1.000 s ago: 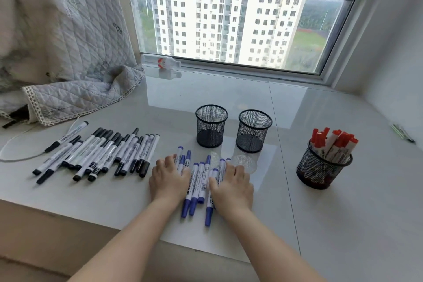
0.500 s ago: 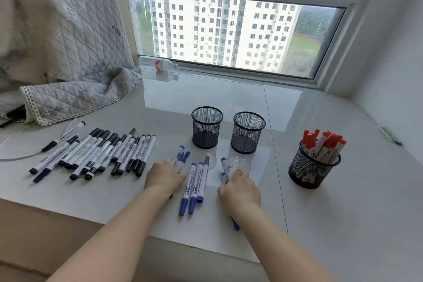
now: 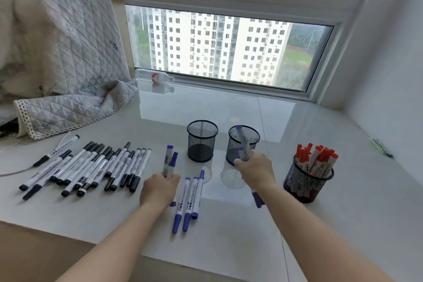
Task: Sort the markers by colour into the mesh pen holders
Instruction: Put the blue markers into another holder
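The right hand [image 3: 255, 170] grips a small bunch of blue markers [image 3: 243, 144], at least two, their tips raised toward the mesh holder just beyond its fingers; the exact count is blurred. The left hand [image 3: 159, 188] grips two more blue-capped markers [image 3: 169, 160], which point away from it across the surface [image 3: 229, 247]. Between the two hands, just right of the left one, three blue markers [image 3: 188, 199] lie side by side, touching.

Three mesh holders stand beyond the hands. The left mesh holder [image 3: 202, 142] sits past the left hand and looks empty. The middle mesh holder [image 3: 248, 136] is just beyond the right hand. The right mesh holder [image 3: 306, 181], to the right of the right hand, is packed with red-capped markers [image 3: 317, 155], about eight or more.

Left of the left hand lies a loose row of black-capped markers [image 3: 91, 167], roughly twenty, overlapping too much for a firm count. A quilted cloth [image 3: 68, 64] hangs over the far left edge of the surface, and a plastic bottle [image 3: 155, 76] lies by the window [image 3: 217, 46] at the back.

Open room lies behind the holders toward the window, to the right of the red set, and in front of both wrists down to the near edge.
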Demonstrator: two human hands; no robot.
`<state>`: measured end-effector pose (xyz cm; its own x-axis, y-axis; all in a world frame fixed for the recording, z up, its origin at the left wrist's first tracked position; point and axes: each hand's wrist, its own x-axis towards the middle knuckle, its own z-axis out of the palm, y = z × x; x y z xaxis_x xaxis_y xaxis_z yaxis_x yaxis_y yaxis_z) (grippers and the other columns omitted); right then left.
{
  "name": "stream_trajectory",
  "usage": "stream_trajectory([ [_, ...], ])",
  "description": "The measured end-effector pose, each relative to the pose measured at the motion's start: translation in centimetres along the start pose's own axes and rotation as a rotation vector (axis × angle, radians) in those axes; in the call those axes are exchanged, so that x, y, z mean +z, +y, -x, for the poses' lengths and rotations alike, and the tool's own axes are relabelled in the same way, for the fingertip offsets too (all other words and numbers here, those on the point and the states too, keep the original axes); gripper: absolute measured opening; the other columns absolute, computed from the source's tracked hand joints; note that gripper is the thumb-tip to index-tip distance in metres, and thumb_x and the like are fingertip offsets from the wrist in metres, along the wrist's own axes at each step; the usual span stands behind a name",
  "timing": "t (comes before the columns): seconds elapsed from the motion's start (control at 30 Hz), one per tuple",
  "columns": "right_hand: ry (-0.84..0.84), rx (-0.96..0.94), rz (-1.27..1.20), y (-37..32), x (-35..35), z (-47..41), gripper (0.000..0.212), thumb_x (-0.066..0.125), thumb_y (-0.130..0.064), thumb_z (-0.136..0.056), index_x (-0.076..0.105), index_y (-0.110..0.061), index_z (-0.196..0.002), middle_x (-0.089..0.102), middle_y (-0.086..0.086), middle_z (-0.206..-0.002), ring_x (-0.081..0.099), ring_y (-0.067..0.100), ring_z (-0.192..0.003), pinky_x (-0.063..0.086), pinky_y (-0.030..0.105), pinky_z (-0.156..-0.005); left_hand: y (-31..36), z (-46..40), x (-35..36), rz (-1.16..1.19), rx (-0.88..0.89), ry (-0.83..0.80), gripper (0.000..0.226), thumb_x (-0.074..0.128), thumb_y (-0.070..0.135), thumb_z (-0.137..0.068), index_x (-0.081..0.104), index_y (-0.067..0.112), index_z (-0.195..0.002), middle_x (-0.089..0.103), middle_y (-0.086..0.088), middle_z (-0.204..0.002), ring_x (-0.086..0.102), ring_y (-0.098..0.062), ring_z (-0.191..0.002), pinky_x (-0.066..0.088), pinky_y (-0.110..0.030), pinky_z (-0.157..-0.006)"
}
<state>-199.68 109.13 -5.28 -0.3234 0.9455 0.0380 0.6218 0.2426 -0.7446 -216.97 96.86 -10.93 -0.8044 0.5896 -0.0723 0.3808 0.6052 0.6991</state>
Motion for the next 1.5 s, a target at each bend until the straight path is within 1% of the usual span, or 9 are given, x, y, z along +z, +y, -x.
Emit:
stream_trajectory([
  [0.13,0.212,-0.068,-0.365,-3.0,-2.8,-4.3,0.026,0.057,-0.015,-0.079,0.04,-0.017,-0.06,0.049,0.003,-0.058,0.051,0.024,-0.057,0.043,0.035,-0.058,1.0,-0.6,0.3,0.191,0.081,-0.017,0.024,0.048,0.031,-0.086,0.058,0.012,-0.076,0.065,0.001,-0.063,0.06,-0.011,-0.06,0.04,-0.024,-0.046],
  [0.27,0.397,-0.11,-0.663,-4.4,-3.8,-8.6,0.017,0.058,-0.02,-0.083,0.051,-0.016,-0.07,0.061,-0.002,-0.058,0.062,0.016,-0.057,0.05,0.031,-0.061,3.1,-2.2,-0.1,0.333,0.132,0.071,0.024,0.048,0.031,-0.09,0.055,0.015,-0.074,0.064,0.002,-0.061,0.058,-0.008,-0.054,0.037,-0.019,-0.034],
  [0.33,0.401,-0.1,-0.662,-4.2,-3.6,-10.5,0.015,0.058,-0.026,-0.084,0.057,-0.015,-0.074,0.069,-0.003,-0.069,0.064,0.016,-0.067,0.049,0.033,-0.069,4.2,-3.0,-0.2,0.415,0.156,0.101,0.023,0.047,0.033,-0.091,0.053,0.018,-0.074,0.063,0.002,-0.059,0.06,-0.013,-0.056,0.037,-0.019,-0.035],
  [0.47,0.334,-0.041,-0.582,-1.9,-1.7,-12.7,0.02,0.057,-0.033,-0.084,0.064,-0.014,-0.086,0.071,-0.009,-0.081,0.049,0.006,-0.058,0.04,0.027,-0.065,5.8,-3.9,0.0,0.533,0.239,0.116,0.018,0.05,0.029,-0.092,0.051,0.02,-0.077,0.06,0.002,-0.057,0.058,-0.003,-0.049,0.038,-0.013,-0.035],
  [0.63,0.151,0.023,-0.495,0.7,0.3,-12.9,0.018,0.061,-0.032,-0.082,0.05,-0.027,-0.069,0.072,-0.003,-0.087,0.048,0.013,-0.062,0.039,0.031,-0.068,7.3,-3.9,0.5,0.605,0.355,0.089,0.017,0.048,0.024,-0.094,0.052,0.013,-0.081,0.061,0.0,-0.06,0.059,-0.001,-0.048,0.041,-0.007,-0.046],
  [0.97,0.145,0.0,-0.439,2.8,-0.3,-7.2,0.024,0.064,-0.025,-0.083,0.059,-0.002,-0.083,0.046,0.0,-0.063,0.041,0.017,-0.055,0.034,0.028,-0.055,12.7,-0.1,1.5,0.822,0.468,-0.236,0.007,0.043,0.007,-0.096,0.05,0.006,-0.093,0.062,-0.002,-0.073,0.062,0.001,-0.058,0.05,-0.012,-0.057],
  [1.17,0.252,0.065,-0.475,2.8,-0.3,-2.6,0.024,0.062,-0.019,-0.082,0.044,-0.014,-0.067,0.045,-0.001,-0.062,0.041,0.014,-0.055,0.034,0.027,-0.052,14.8,1.3,3.8,1.104,0.325,-0.263,0.016,0.044,0.0,-0.094,0.047,0.012,-0.084,0.054,-0.005,-0.068,0.058,-0.009,-0.058,0.052,-0.02,-0.06],
  [1.3,0.307,0.047,-0.49,2.9,0.0,-0.7,0.017,0.06,-0.016,-0.081,0.047,-0.011,-0.072,0.046,-0.003,-0.06,0.041,0.01,-0.053,0.035,0.024,-0.051,14.7,1.6,6.2,1.077,0.279,-0.196,0.013,0.049,0.006,-0.092,0.049,0.014,-0.082,0.053,0.0,-0.067,0.056,-0.001,-0.054,0.05,-0.023,-0.064],
  [1.5,0.33,0.012,-0.487,3.2,-0.1,-0.3,0.015,0.059,-0.014,-0.08,0.046,-0.017,-0.074,0.045,-0.004,-0.058,0.04,0.012,-0.051,0.035,0.023,-0.049,15.0,1.5,6.2,1.146,0.25,-0.093,0.011,0.052,0.018,-0.093,0.051,0.019,-0.082,0.061,0.01,-0.058,0.061,0.002,-0.056,0.045,-0.011,-0.052],
])
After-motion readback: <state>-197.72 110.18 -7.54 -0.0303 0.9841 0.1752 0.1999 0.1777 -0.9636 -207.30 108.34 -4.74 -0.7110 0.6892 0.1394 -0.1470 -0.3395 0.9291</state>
